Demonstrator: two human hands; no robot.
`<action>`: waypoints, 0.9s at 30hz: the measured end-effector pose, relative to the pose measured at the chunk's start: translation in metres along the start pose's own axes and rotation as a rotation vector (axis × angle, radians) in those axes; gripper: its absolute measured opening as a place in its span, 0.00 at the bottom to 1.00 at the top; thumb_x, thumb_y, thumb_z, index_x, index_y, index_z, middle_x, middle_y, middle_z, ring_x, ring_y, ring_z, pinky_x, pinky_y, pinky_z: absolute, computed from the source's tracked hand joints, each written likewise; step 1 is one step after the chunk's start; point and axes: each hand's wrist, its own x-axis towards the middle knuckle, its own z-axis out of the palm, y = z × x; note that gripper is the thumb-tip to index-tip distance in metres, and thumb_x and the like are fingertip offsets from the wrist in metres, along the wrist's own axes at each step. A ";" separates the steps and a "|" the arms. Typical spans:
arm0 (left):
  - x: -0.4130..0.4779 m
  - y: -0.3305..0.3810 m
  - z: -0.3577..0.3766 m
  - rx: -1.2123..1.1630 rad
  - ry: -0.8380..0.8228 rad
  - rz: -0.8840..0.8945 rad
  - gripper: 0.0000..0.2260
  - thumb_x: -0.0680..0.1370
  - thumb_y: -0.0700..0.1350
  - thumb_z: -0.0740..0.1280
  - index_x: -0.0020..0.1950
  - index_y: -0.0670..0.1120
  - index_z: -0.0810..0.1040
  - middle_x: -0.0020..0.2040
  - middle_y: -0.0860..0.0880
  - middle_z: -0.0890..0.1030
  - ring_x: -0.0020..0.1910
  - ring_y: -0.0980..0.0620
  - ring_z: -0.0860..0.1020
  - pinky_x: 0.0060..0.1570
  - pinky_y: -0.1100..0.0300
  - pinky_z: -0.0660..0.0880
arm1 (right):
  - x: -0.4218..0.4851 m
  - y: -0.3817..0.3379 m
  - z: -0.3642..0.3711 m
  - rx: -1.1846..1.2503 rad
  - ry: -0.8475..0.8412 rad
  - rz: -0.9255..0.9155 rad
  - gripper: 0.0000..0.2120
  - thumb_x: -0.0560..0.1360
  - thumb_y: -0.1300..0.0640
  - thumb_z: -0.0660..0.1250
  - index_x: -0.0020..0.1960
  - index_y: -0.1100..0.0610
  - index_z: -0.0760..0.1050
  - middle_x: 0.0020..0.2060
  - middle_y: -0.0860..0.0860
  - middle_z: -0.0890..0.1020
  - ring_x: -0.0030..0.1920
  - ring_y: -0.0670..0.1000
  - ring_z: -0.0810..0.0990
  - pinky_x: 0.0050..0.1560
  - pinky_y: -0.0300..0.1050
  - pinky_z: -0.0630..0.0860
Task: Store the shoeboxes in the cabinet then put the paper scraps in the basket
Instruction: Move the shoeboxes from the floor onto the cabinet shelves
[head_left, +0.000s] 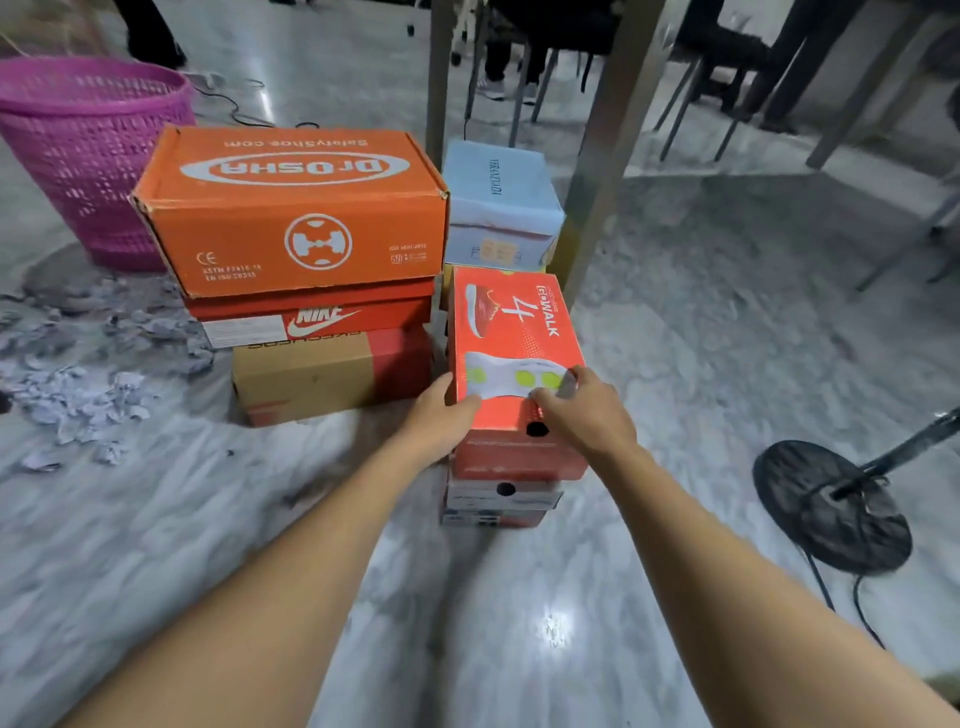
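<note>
Fingers (470, 402) of the left hand (441, 421) and right hand (584, 410) are closing on the near end of the red GoWalk shoebox (511, 332), topping a narrow stack (501, 501) on the floor. Gripping only one end, a lift is risking tipping it or dragging lower boxes. The orange stack (291, 208), paper scraps (88, 395) and pink basket (88, 150) are waiting left; no cabinet is showing.
</note>
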 end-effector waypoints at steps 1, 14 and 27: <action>-0.002 -0.002 -0.001 -0.024 0.046 0.001 0.12 0.80 0.47 0.64 0.63 0.50 0.74 0.56 0.50 0.80 0.50 0.52 0.77 0.41 0.63 0.71 | -0.002 0.002 0.000 0.020 0.024 -0.001 0.29 0.70 0.38 0.63 0.67 0.50 0.67 0.57 0.53 0.76 0.52 0.57 0.78 0.50 0.50 0.75; -0.028 -0.025 -0.010 -0.107 0.010 -0.035 0.18 0.79 0.49 0.65 0.69 0.53 0.70 0.60 0.50 0.80 0.54 0.51 0.80 0.53 0.53 0.78 | -0.026 0.032 0.015 0.533 -0.142 -0.027 0.25 0.74 0.45 0.71 0.67 0.47 0.68 0.50 0.48 0.81 0.45 0.49 0.85 0.45 0.48 0.83; -0.135 -0.047 -0.095 -0.037 0.252 -0.120 0.31 0.77 0.55 0.64 0.76 0.61 0.55 0.63 0.57 0.78 0.56 0.53 0.78 0.55 0.57 0.74 | -0.071 -0.054 0.045 0.450 -0.507 -0.277 0.26 0.72 0.46 0.74 0.65 0.45 0.66 0.51 0.48 0.79 0.46 0.49 0.84 0.44 0.43 0.82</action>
